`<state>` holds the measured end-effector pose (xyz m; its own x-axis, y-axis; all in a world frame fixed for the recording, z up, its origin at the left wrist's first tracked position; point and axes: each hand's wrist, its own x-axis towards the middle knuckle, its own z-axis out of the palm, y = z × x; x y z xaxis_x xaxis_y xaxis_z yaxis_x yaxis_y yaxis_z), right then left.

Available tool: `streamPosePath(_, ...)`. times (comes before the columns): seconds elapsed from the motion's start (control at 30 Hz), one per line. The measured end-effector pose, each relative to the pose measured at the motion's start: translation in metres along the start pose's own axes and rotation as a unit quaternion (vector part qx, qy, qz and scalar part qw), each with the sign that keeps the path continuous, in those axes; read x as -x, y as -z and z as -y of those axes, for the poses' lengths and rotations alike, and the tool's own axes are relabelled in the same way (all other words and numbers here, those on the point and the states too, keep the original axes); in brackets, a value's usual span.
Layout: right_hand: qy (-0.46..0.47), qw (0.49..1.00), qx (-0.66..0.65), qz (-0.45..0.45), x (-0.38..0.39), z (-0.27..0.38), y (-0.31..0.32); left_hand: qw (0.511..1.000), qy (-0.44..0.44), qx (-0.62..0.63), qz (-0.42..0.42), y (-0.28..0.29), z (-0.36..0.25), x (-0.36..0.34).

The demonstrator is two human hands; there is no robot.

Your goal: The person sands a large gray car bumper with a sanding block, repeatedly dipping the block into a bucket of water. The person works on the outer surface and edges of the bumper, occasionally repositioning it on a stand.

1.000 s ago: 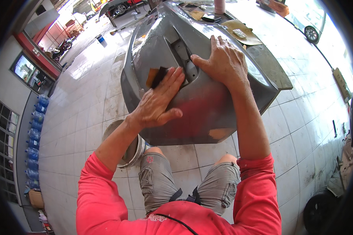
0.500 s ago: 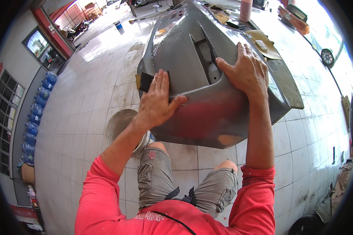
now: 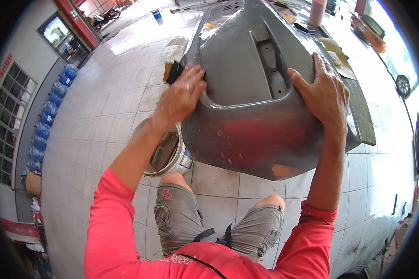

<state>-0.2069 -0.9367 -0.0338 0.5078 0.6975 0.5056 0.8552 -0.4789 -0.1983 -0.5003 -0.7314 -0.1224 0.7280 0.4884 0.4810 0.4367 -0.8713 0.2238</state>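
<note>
A large grey-primed car body panel (image 3: 230, 69) with a long recessed opening is in front of me, wet and shiny toward its far end. A reddish patch and an orange patch show on its near face. My left hand (image 3: 181, 95), slightly smeared by motion, is at the panel's left edge, closed on a piece of sandpaper (image 3: 174, 72), dark on one side and yellowish-brown on the other. The sandpaper sticks out beyond the fingers. My right hand (image 3: 328, 95) rests open on the panel's right side, fingers pointing away, thumb near the opening.
A white bucket (image 3: 174, 165) of murky water stands on the tiled floor under my left forearm. Blue water bottles (image 3: 43, 130) line the left wall. Brown sheets (image 3: 342, 65) and a pink cylinder (image 3: 317, 13) are beyond the panel's right side.
My left hand has slid with the sandpaper to the panel's left edge, its fingers now more bent. My right hand stays on the panel. The whole view has shifted, exposing more of the bucket.
</note>
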Motion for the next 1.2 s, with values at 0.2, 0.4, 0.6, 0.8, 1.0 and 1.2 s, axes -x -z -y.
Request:
streamPosePath(0.2,0.015,0.999,0.004,0.037,-0.009,-0.009,-0.002,0.978,-0.012,0.135,-0.157,-0.032,0.039,-0.012)
streamPosePath(0.4,0.037,0.988,-0.079,0.127,-0.041,-0.05,-0.011,0.972,-0.081,0.175,-0.134,-0.054,-0.028,0.099)
streamPosePath(0.6,0.037,0.985,-0.1,0.137,-0.038,-0.045,-0.011,0.96,0.074,0.214,-0.163,-0.025,0.064,-0.006)
streamPosePath(0.8,0.032,0.984,-0.102,0.145,-0.037,-0.047,-0.003,0.978,-0.047,0.171,-0.113,-0.071,-0.035,0.153)
streamPosePath(1.0,0.026,0.984,-0.105,0.14,-0.033,-0.028,-0.003,0.942,0.062,0.279,-0.178,-0.038,0.068,0.034)
streamPosePath(1.2,0.009,0.98,-0.129,0.148,-0.038,-0.041,-0.002,0.923,0.085,0.263,-0.267,-0.101,-0.021,0.138)
